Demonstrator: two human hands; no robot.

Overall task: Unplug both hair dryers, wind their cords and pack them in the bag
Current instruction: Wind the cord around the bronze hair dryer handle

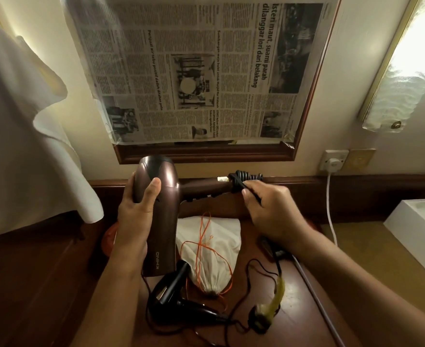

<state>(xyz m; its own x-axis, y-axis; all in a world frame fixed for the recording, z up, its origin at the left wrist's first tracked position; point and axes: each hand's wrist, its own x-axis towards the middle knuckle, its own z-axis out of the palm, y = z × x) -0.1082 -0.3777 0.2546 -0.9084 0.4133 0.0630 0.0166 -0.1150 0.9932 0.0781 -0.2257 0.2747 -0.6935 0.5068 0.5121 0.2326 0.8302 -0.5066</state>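
Note:
My left hand (137,209) grips the barrel of a large bronze-brown hair dryer (161,196), held above the table with its handle pointing right. Several turns of its black cord (244,177) are wound round the handle's end. My right hand (269,211) pinches the cord just below those turns. A smaller black hair dryer (174,294) lies folded on the wooden table (294,296), its thin cord (256,271) trailing loose to a plug (257,319). The white drawstring bag (211,249) with orange string lies flat between them.
A wall socket (334,160) at the right holds a white plug whose white cable (330,209) drops behind the table. A white box (419,226) stands at the right. White cloth (31,146) hangs at the left. Newspaper covers the framed mirror (194,71).

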